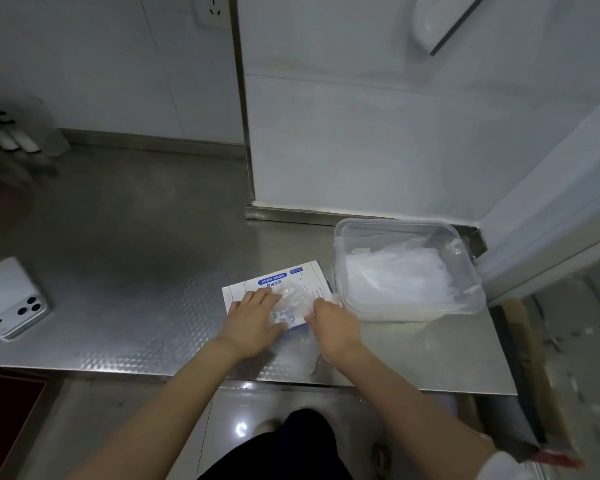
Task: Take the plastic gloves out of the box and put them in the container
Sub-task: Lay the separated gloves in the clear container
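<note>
Fingers (261, 298): left hand (253, 322) flat on box (293, 276), right hand (333, 325) pinching gloves (296, 299); blue label (273, 279) unreadable.

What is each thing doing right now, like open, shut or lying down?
box: lying flat, gloves poking out.
gloves: bunched at the box's opening.
container: lid off, more gloves inside.
left hand: flat, pressing the box.
right hand: pinching the gloves.
phone: face down.
socket: nothing plugged in.

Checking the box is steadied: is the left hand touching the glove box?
Touching. The head view shows the left hand lying flat on the box.
</note>
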Motion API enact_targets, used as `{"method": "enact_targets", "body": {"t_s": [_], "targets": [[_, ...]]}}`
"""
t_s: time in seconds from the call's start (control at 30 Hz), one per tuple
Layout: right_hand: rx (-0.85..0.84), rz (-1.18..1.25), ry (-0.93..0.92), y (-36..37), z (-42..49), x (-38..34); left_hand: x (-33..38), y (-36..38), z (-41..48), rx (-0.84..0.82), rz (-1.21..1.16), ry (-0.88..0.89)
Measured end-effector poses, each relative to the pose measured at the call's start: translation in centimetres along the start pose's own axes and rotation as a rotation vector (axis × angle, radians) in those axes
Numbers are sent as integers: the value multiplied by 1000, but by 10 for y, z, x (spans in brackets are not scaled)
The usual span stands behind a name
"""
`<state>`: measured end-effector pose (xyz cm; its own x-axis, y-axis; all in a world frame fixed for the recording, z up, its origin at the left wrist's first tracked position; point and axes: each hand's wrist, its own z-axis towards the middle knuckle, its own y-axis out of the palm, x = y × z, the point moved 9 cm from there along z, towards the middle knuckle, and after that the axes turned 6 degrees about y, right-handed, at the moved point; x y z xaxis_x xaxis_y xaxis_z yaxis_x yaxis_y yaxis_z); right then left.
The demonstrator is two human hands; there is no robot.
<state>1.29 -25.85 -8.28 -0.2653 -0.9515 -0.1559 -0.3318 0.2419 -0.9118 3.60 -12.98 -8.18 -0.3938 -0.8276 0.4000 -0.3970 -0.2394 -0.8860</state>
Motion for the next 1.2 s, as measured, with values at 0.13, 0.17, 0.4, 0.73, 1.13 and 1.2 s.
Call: {"method": "enact_targets", "body": {"t_s": [0.13,0.17,0.4,0.73,1.13,1.2], "targets": [[-28,102,-6,-7,-6,6,0,6,0,-75,48,27],[-31,113,-7,-12,-9,8,-1,6,0,-88,59,35],[0,151,-12,-58,-30,24,-1,11,3,-175,144,61],[238,496,67,-130,-23,48,12,-30,14,-12,-574,58],[216,771,129,-105,-19,42,54,-71,13,129,-1248,-64],[165,793,114,-99,-21,36,49,-74,16,257,-1166,-158]]}}
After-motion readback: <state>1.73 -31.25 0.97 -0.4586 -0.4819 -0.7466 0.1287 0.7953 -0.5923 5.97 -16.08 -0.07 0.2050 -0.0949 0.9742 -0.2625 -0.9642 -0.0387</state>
